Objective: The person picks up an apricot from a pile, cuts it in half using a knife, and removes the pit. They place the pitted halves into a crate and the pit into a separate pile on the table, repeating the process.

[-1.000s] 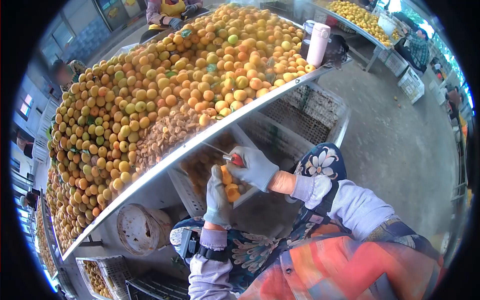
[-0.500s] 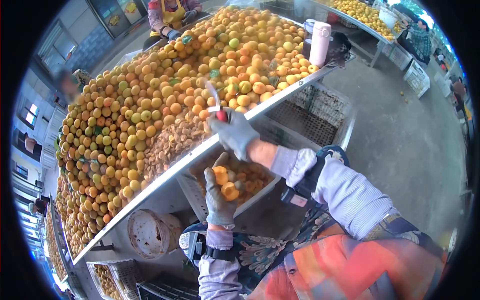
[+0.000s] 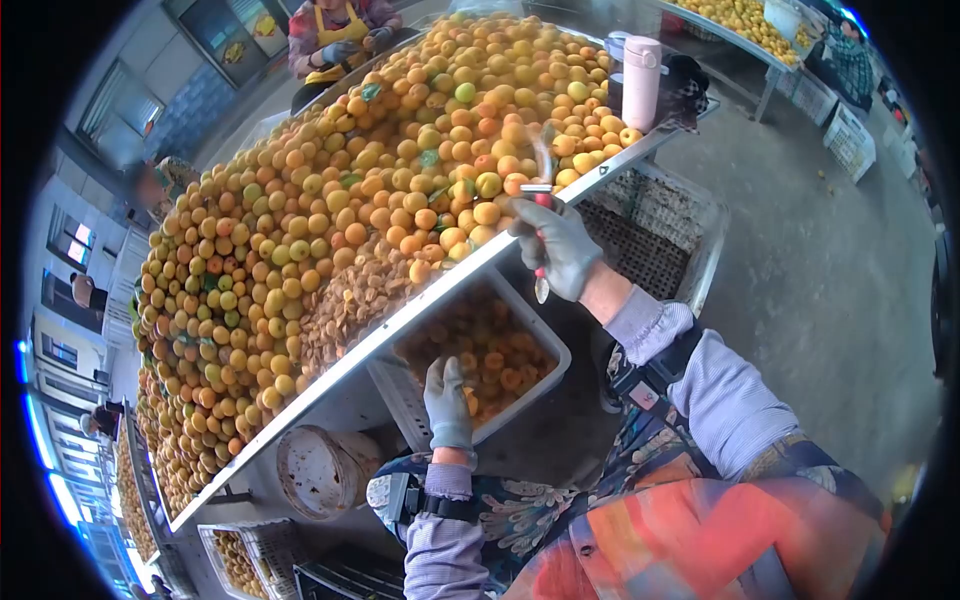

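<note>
My right hand (image 3: 556, 245), in a grey glove, is up at the table's metal edge (image 3: 420, 300) and grips a small red-handled knife (image 3: 541, 232) whose blade points up toward the apricots. My left hand (image 3: 446, 403), also gloved, hangs over the white crate of halved apricots (image 3: 500, 350) under the table; its fingers are spread and I see nothing in it. A huge heap of yellow and orange apricots (image 3: 330, 200) covers the table. A patch of brown pits (image 3: 350, 290) lies near the edge.
A white bottle (image 3: 641, 82) stands at the table's far corner. An empty white crate (image 3: 655, 225) sits to the right below the table, a dirty bucket (image 3: 320, 470) to the left. Other people work at the far side and at another fruit table (image 3: 740, 20).
My right hand rose with the knife from the crate to the table's edge. My left hand let the apricot halves go into the crate and opened.
</note>
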A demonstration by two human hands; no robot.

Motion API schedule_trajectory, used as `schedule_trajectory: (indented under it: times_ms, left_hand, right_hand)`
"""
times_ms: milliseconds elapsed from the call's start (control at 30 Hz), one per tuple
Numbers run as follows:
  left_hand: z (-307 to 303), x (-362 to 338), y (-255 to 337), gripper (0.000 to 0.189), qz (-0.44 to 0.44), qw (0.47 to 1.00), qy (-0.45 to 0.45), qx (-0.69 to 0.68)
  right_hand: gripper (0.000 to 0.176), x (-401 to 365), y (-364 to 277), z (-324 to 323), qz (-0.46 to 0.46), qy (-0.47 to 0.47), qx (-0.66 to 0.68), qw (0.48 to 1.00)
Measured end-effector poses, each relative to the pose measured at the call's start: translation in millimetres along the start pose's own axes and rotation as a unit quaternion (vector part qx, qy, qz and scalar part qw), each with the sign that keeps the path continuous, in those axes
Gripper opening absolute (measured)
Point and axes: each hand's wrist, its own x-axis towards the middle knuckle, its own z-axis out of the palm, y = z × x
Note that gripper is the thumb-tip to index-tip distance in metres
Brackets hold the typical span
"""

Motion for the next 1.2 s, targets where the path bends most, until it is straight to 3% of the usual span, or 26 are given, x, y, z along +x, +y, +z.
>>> schedule_trajectory:
  times_ms: [33, 100, 133, 367, 467, 567, 700, 767, 800, 933, 1033, 1100, 1133, 1167, 1200]
  left_hand:
    - [0, 1, -2, 0.046, 0.003, 1.000, -0.005, 0.005]
    - [3, 3, 11, 0.051, 0.001, 0.980, 0.094, 0.174]
    - [6, 8, 19, 0.051, 0.006, 0.980, 0.088, 0.180]
    - [54, 71, 106, 0.039, 0.287, 0.944, -0.043, 0.155]
    - [85, 122, 139, 0.044, 0.302, 0.912, -0.006, 0.278]
    - [111, 162, 164, 0.049, 0.274, 0.876, -0.033, 0.395]
    - [141, 191, 176, 0.049, 0.239, 0.856, -0.060, 0.453]
    - [152, 207, 164, 0.049, 0.259, 0.769, -0.058, 0.581]
    - [153, 214, 158, 0.050, 0.268, 0.767, -0.060, 0.580]
    - [157, 219, 158, 0.048, 0.230, 0.777, -0.067, 0.582]
    - [153, 219, 156, 0.046, 0.208, 0.812, -0.032, 0.544]
    - [137, 221, 158, 0.043, 0.164, 0.934, -0.018, 0.317]
    - [132, 208, 171, 0.040, 0.176, 0.970, -0.024, 0.166]
    - [124, 193, 185, 0.036, 0.090, 0.992, -0.039, 0.084]
    - [114, 178, 194, 0.036, 0.076, 0.996, -0.056, -0.004]
  right_hand:
    - [0.010, -1, -3, -8, -0.011, 0.014, 0.016, 1.000]
    - [0.011, -2, -12, -16, -0.021, 0.026, 0.036, 0.999]
    - [0.013, -3, -18, -19, -0.029, 0.035, 0.049, 0.998]
    - [0.022, -9, -35, -23, -0.017, 0.008, 0.052, 0.998]
    - [0.024, -9, -40, -28, -0.019, -0.003, 0.064, 0.998]
    - [0.026, -12, -45, -33, -0.022, -0.018, 0.074, 0.997]
    - [0.028, -17, -55, -33, 0.001, -0.007, 0.084, 0.996]
    - [0.028, -17, -56, -37, -0.002, -0.015, 0.091, 0.996]
    - [0.028, -17, -57, -36, 0.003, -0.011, 0.085, 0.996]
    - [0.028, -15, -52, -39, 0.011, 0.003, 0.083, 0.996]
    - [0.028, -12, -54, -41, 0.014, 0.005, 0.061, 0.998]
    - [0.029, -16, -56, -38, 0.020, 0.000, 0.046, 0.999]
    - [0.029, -19, -58, -36, 0.021, -0.012, 0.000, 1.000]
    - [0.030, -22, -59, -33, 0.022, -0.027, -0.046, 0.998]
    - [0.031, -22, -55, -31, 0.012, -0.038, -0.061, 0.997]
